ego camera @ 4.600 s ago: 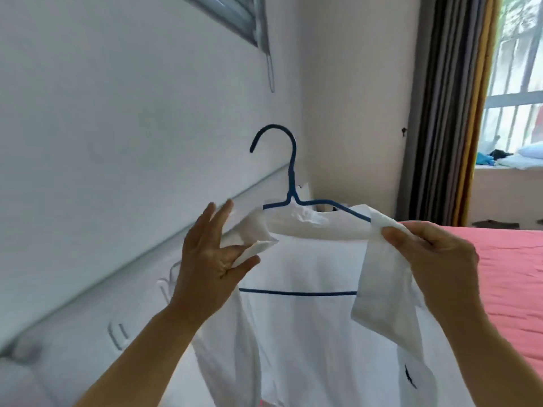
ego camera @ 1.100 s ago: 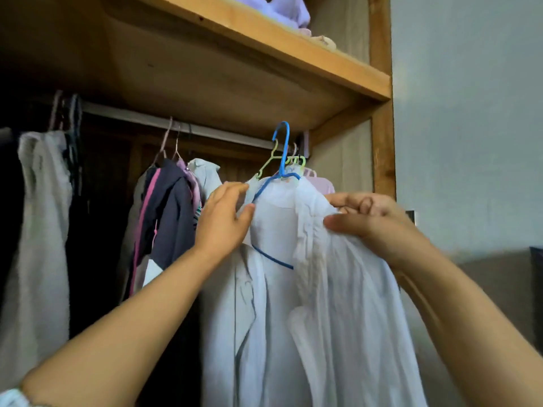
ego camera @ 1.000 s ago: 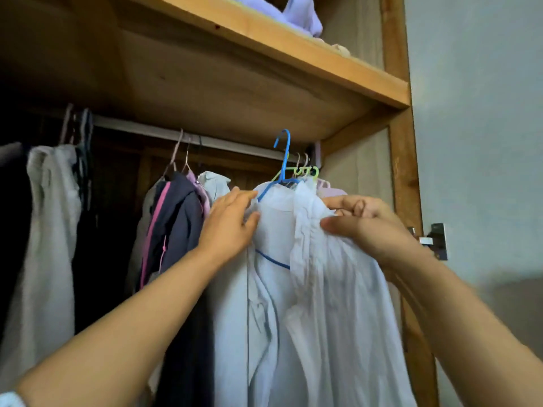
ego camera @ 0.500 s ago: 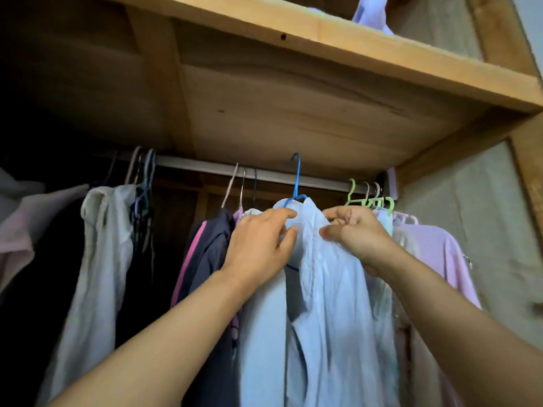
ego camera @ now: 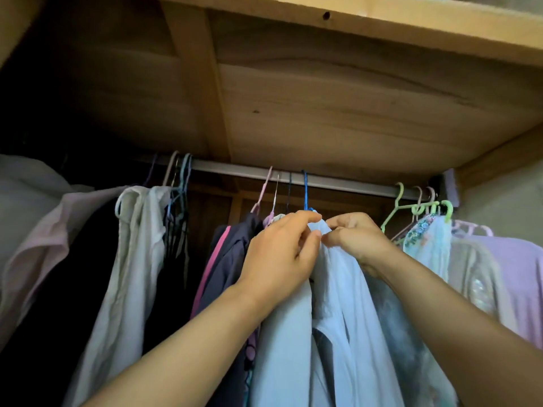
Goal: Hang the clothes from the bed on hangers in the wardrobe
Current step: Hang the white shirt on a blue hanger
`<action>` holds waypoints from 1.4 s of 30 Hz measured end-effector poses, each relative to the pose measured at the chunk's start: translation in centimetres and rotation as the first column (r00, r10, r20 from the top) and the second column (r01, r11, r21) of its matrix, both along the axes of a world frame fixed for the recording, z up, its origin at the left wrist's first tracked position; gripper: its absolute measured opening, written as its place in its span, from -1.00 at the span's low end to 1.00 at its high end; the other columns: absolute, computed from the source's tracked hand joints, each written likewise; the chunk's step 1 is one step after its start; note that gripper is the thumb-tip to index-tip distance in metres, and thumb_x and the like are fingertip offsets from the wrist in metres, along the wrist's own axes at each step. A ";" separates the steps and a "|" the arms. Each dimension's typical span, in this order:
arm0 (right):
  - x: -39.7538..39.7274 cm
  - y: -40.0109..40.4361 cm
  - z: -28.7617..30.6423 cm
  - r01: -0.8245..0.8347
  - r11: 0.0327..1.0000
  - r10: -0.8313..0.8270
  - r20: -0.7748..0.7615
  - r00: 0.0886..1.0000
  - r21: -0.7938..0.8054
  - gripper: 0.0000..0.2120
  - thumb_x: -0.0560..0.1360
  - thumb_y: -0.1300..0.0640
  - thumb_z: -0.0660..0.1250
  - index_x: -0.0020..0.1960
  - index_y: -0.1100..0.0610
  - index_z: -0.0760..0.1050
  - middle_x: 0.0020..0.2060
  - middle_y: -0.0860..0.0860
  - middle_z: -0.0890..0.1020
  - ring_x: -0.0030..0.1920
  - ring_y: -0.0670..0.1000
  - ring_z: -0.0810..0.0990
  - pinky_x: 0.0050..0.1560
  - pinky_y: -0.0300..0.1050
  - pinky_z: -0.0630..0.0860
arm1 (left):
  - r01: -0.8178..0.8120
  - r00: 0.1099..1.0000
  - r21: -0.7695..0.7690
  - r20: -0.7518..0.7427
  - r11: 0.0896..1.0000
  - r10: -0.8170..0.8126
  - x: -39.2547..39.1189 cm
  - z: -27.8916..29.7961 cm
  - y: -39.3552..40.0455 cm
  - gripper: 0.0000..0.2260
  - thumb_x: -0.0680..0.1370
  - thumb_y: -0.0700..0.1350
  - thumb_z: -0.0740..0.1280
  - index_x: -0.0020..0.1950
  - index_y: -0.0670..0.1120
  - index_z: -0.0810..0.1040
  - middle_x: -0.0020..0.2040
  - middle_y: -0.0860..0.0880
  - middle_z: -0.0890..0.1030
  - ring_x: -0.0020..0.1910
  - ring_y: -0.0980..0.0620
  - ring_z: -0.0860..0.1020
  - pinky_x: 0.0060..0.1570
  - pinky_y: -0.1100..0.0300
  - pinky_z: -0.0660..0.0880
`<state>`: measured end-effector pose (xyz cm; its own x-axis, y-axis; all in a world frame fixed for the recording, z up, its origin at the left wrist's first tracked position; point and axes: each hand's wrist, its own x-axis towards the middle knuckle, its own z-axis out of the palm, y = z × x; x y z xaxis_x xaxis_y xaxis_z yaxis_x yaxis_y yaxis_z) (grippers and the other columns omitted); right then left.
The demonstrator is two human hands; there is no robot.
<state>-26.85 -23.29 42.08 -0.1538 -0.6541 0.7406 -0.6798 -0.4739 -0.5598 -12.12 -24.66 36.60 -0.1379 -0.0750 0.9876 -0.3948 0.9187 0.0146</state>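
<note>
Head cam: both hands [ego camera: 316, 245] pinch shirt [ego camera: 338, 333] collar; shirt hangs vertical, blue hanger [ego camera: 305, 190] hook up.

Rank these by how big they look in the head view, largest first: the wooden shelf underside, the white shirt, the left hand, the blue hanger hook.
1. wooden shelf underside
2. white shirt
3. left hand
4. blue hanger hook

The hand is nearer the camera, so it looks enlarged.

Two hands [ego camera: 279, 254] – one rail [ego camera: 338, 181] – one blue hanger [ego camera: 305, 190] – one shelf [ego camera: 367, 16].
</note>
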 end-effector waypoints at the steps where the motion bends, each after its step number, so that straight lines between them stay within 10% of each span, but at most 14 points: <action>1: 0.1 0.0 0.0 -0.003 1.000 0.003 0.002 1.000 0.003 -0.88 0.35 0.37 0.34 -0.14 0.31 0.61 -0.12 0.32 0.62 -0.13 0.22 0.62 -0.14 0.00 0.51 | 0.004 1.000 0.004 -0.001 1.000 -0.004 0.1 -0.1 0.0 -0.71 0.56 0.00 0.17 0.26 0.03 0.49 -0.12 0.11 0.56 -0.08 0.14 0.50 -0.07 0.06 0.51; 6: 0.6 1.5 -0.5 0.080 0.996 -0.083 -0.043 0.996 -0.049 -0.71 0.35 0.28 0.42 0.01 0.41 0.52 -0.08 0.39 0.57 -0.13 0.26 0.59 -0.01 0.24 0.51 | 0.018 1.000 -0.005 0.011 1.000 -0.018 0.4 -0.9 -0.2 -0.67 0.52 0.04 0.16 0.24 0.03 0.49 0.06 0.11 0.54 0.04 0.15 0.49 0.01 0.08 0.51; 10: 0.2 4.1 -1.3 0.100 0.979 -0.101 0.004 0.995 -0.177 -0.59 0.37 0.04 0.48 0.16 0.17 0.52 -0.44 -0.02 0.48 -0.35 -0.02 0.49 -0.24 -0.01 0.48 | 0.029 0.999 -0.009 0.029 1.000 -0.029 0.6 -1.6 0.0 -0.69 0.51 0.04 0.19 0.20 0.02 0.52 0.14 0.11 0.52 0.12 0.15 0.46 0.08 0.09 0.48; 25: 1.6 20.6 -20.3 0.311 0.923 -0.296 0.100 0.950 -0.225 -0.90 0.44 0.15 0.40 -0.04 0.04 0.61 -0.47 0.09 0.45 -0.45 -0.12 0.39 -0.35 -0.17 0.41 | 0.340 0.940 -0.089 0.011 0.936 -0.341 0.0 -18.2 10.0 -0.80 0.52 -0.05 0.25 -0.01 -0.09 0.63 -0.05 0.03 0.61 -0.06 0.06 0.52 -0.03 0.20 0.41; 42: 9.1 52.3 -44.0 0.689 0.613 -0.788 0.350 0.506 0.386 -0.89 0.46 0.14 0.39 -0.12 -0.07 0.60 -0.53 -0.08 0.43 -0.51 -0.14 0.34 -0.39 -0.38 0.26 | 0.644 0.391 0.588 0.296 0.489 -0.871 -3.8 -38.0 34.9 -0.87 0.51 0.06 0.24 -0.02 0.07 0.52 -0.18 0.16 0.59 -0.22 0.23 0.56 -0.24 0.23 0.47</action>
<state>-17.72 29.00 -1.95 -0.9128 -0.2461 0.3258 -0.3799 0.2196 -0.8986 -15.92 10.27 -1.36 -0.7516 0.0447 0.6581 0.4274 0.7929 0.4343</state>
